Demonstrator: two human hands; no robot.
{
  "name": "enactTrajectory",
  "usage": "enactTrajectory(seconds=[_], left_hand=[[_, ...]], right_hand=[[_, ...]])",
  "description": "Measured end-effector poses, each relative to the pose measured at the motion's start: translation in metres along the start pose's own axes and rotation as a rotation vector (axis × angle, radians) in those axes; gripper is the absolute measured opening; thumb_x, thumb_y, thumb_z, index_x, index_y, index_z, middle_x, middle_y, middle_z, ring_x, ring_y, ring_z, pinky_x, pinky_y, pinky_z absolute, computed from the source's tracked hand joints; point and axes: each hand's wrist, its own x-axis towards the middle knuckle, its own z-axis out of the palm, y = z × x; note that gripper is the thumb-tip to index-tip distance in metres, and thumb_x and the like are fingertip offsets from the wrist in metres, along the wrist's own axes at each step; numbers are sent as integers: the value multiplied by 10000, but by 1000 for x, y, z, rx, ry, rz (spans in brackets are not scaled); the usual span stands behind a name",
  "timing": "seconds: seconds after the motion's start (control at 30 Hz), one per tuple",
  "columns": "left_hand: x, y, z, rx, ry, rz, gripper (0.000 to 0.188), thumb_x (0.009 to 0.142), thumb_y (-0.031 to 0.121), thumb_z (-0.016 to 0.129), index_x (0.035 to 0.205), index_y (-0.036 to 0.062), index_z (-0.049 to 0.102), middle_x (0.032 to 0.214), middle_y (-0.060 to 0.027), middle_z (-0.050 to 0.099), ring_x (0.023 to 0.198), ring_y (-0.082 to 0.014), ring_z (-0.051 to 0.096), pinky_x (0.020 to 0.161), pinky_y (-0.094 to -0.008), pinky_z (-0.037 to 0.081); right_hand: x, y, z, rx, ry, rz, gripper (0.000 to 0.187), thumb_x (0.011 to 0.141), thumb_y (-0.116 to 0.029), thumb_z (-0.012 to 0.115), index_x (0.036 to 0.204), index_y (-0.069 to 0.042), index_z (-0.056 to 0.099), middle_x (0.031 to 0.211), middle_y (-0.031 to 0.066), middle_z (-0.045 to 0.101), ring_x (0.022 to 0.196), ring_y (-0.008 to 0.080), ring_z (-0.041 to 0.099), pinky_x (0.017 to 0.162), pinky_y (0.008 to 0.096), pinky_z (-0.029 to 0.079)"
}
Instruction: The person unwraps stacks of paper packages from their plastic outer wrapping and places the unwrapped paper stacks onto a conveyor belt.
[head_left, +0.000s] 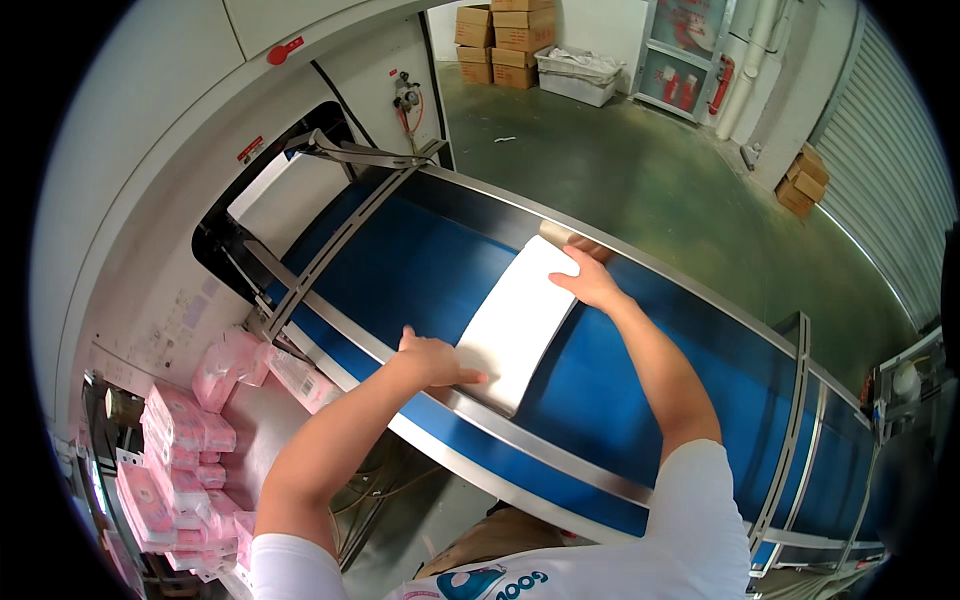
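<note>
A long white stack of what looks like tissue paper (517,320) lies across the blue conveyor belt (400,265), its near end by the close rail. My right hand (592,283) grips the far end, thumb on the top face and fingers over the end beside the far rail. At the near end, my left hand (432,362) is on the stack's left side. One digit touches the top face while another points away over the belt, so these fingers are apart. The left palm's underside is hidden.
At left, the belt meets a white machine's opening (285,200), with another white stack in it. Metal bars (340,240) span the belt. Pink tissue packs (180,450) are piled at lower left. Cardboard boxes (515,40) and a white bin (580,75) stand beyond the green floor.
</note>
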Motion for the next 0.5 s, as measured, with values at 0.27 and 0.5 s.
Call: enactTrajectory(seconds=[0.27, 0.5], left_hand=[[-200, 35, 129, -537, 953, 226, 483, 820, 346, 641, 1140, -8, 565, 1065, -198, 614, 1061, -340, 549, 955, -398, 399], [-276, 114, 389, -846, 342, 183, 662, 835, 450, 616, 1250, -46, 474, 1203, -220, 556, 1125, -321, 541, 945, -358, 427]], right_hand=[[-177, 1, -158, -269, 173, -126, 568, 773, -347, 666, 1211, -14, 527, 1224, 216, 528, 1141, 357, 495, 971, 377, 397], [-437, -12, -231, -136, 24, -48, 551, 794, -338, 677, 1203, 2, 532, 1150, 161, 598, 947, 222, 593, 818, 328, 474]])
